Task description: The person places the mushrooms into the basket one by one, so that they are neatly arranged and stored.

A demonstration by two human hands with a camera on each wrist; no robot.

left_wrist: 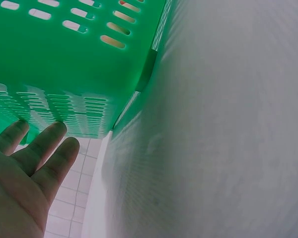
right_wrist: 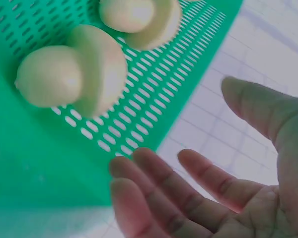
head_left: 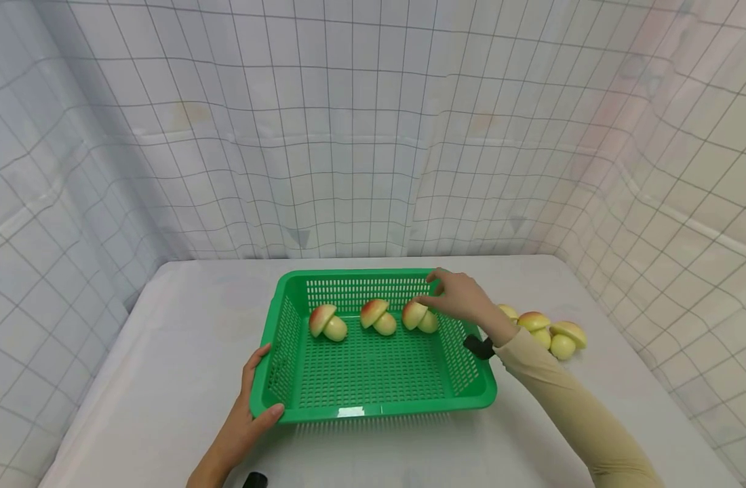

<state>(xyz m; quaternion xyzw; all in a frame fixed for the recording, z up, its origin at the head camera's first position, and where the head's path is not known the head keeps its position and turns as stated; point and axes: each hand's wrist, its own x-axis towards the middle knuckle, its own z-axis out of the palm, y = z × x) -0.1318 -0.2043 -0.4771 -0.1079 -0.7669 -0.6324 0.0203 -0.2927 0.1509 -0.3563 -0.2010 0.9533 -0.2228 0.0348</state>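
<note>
A green slotted basket sits mid-table with three mushroom-shaped toys along its far side: the left toy, the middle toy and the right toy. My right hand hovers over the right toy at the basket's far right corner, fingers spread and relaxed, holding nothing. The right wrist view shows my right hand empty above two toys on the basket floor. My left hand rests against the front left corner, thumb on the rim; its straight fingers touch the basket wall.
Three more mushroom toys lie on the white table just right of the basket. Grid-patterned curtains close in the back and both sides. A small black object shows at my right wrist.
</note>
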